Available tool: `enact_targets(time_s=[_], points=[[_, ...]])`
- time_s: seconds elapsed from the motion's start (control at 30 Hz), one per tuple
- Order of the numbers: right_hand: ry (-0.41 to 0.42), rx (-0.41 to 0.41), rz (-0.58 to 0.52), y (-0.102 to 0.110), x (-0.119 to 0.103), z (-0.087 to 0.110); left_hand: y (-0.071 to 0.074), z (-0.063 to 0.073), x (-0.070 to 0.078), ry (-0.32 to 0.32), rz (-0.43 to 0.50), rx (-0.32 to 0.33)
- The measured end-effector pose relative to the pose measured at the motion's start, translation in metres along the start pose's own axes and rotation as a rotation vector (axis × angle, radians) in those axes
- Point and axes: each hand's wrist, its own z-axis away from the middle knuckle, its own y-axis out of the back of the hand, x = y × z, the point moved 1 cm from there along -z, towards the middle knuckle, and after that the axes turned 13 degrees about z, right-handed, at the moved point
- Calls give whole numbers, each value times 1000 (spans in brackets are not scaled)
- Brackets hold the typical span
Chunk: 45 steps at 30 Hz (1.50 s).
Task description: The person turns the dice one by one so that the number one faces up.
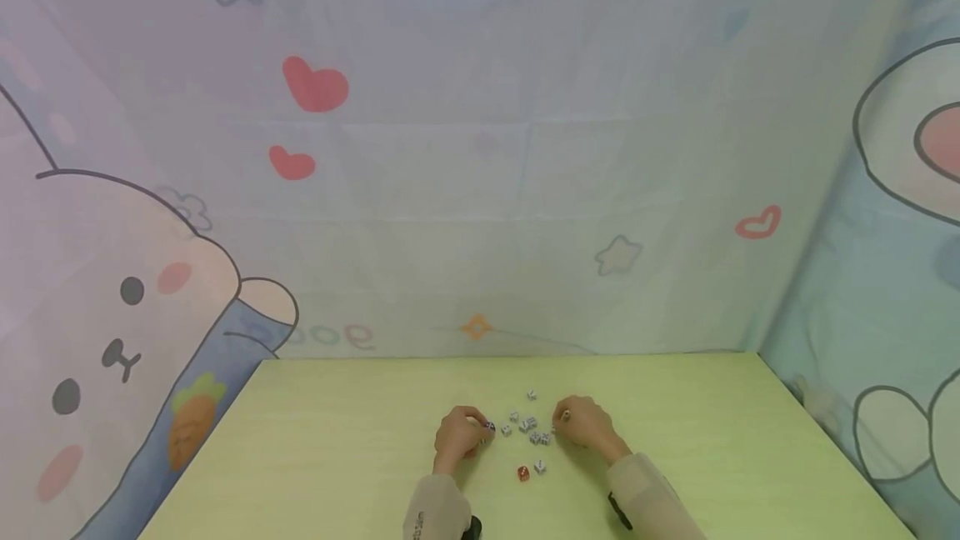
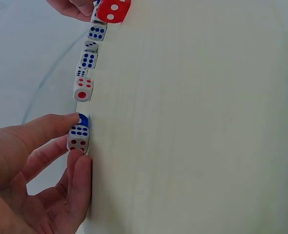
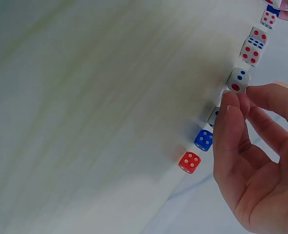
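Observation:
In the left wrist view my left hand (image 2: 41, 170) has its thumb against a blue die (image 2: 83, 119) and its fingertips at a white die (image 2: 78, 140) with red and blue pips, pinching between them. My right hand (image 3: 261, 151) pinches a white die (image 3: 238, 80) between thumb and fingertips in the right wrist view. Just beside those fingers are a blue die (image 3: 204, 140), a red die (image 3: 189, 162) and a partly hidden white die (image 3: 213, 117). From the head view, the left hand (image 1: 459, 433) and right hand (image 1: 585, 423) flank a loose group of white dice (image 1: 528, 423).
Nearer the body, a red die (image 1: 523, 473) lies close to a white die (image 1: 540, 467). Another white die (image 1: 532, 395) sits farther back on the pale yellow-green table (image 1: 337, 440). A printed cloth (image 1: 450, 148) hangs behind the table.

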Motion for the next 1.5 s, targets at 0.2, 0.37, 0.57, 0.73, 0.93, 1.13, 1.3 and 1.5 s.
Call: enact_targets(time_s=[0.2, 0.37, 0.57, 0.73, 0.93, 1.13, 1.3, 1.5], points=[[5, -14, -33, 0, 2, -1, 1, -2, 2, 2, 0, -4], [10, -49, -54, 1, 4, -2, 3, -5, 4, 16, 3, -2], [7, -74, -24, 1, 4, -1, 2, -6, 1, 18, -2, -5], [-4, -74, -12, 0, 4, -1, 2, -5, 1, 13, -4, -4], [14, -50, 11, 0, 4, -2, 3, -4, 3, 16, 13, 5], [5, -53, 5, 0, 4, -2, 2, -5, 1, 17, 8, -3], [-3, -59, -13, -2, 6, -1, 1, -4, -1, 3, -4, -6], [-2, -53, -20, -3, 8, 0, -1, -4, -2, 6, 1, -4]])
